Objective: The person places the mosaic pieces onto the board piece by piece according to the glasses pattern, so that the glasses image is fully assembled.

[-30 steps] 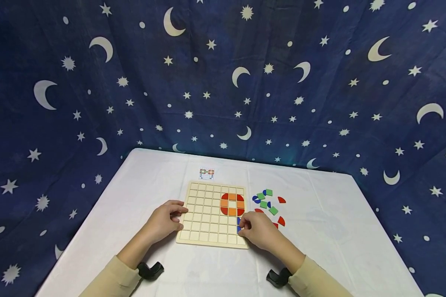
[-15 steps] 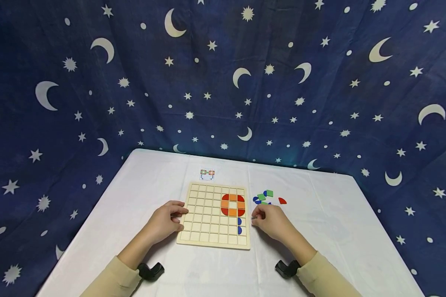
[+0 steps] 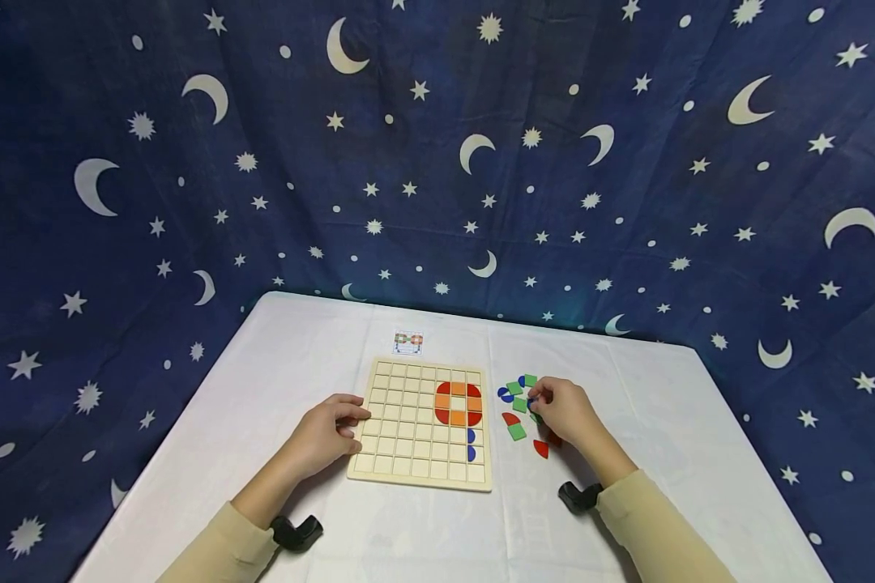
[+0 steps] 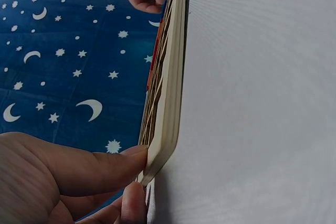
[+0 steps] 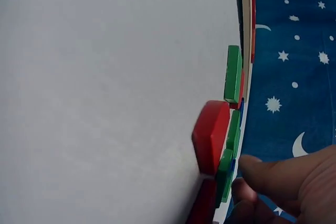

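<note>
The pale wooden grid board [image 3: 401, 445] lies flat on the table. My left hand [image 3: 317, 433] rests at its left edge, thumb and fingers touching the rim; the left wrist view shows them at the board's corner [image 4: 165, 145]. Red and orange tiles form a ring [image 3: 458, 418] on the board, above two blue half-circle tiles [image 3: 471, 453]. Right of the board, the thumb and finger of my right hand [image 3: 565, 409] pinch a blue half-circle tile [image 3: 531, 402], mostly hidden. Green square tiles [image 3: 516, 432] and red quarter-circle tiles [image 3: 541, 448] lie around it.
A small printed pattern card [image 3: 408, 342] lies behind the board. More blue tiles [image 3: 505, 394] and a green tile [image 3: 530, 380] lie near the board's right edge. A dark blue curtain [image 3: 437, 162] with moons and stars rises behind the white-covered table [image 3: 321, 356].
My right hand has left the board's right edge and moved right and away to the loose tiles, uncovering the two blue half-circles. My left hand has stayed at the board's edge.
</note>
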The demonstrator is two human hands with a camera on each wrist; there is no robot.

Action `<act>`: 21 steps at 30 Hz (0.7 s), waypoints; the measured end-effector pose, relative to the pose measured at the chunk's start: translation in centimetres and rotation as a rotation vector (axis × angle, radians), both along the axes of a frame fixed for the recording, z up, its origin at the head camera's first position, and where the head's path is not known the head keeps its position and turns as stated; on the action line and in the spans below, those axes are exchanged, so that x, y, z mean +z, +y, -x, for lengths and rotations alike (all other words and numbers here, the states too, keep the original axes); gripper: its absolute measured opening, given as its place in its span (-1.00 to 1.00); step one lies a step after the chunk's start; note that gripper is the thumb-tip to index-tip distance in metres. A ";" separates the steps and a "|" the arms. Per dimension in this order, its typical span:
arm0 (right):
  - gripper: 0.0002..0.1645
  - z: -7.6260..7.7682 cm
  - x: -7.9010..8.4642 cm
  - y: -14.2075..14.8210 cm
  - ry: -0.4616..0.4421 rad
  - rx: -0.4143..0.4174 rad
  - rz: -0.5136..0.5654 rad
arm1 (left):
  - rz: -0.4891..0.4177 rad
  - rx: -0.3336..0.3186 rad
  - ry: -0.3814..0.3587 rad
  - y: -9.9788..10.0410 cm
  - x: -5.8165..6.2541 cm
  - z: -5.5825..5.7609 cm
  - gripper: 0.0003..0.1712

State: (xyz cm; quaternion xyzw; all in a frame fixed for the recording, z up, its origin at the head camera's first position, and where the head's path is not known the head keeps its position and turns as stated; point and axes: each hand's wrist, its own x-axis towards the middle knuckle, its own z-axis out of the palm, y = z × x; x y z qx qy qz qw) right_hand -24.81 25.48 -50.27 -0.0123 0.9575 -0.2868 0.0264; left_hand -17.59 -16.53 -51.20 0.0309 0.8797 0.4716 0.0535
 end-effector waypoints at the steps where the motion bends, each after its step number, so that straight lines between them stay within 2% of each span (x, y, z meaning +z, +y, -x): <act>1: -0.88 0.2 0.0 -0.1 -0.001 0.006 -0.002 | -0.001 0.004 -0.004 0.0 0.0 0.0 -0.46; 8: -0.83 1.2 -0.2 -1.9 -0.018 0.072 -0.021 | -0.003 0.007 -0.005 0.0 -0.3 0.2 -0.46; 17: -0.89 1.4 0.3 -3.7 -0.085 0.044 -0.107 | 0.006 0.002 -0.004 0.0 -0.4 0.2 -0.46; 21: -0.89 1.3 0.3 -4.0 -0.095 0.057 -0.144 | 0.016 0.006 0.000 -0.1 -0.4 0.3 -0.46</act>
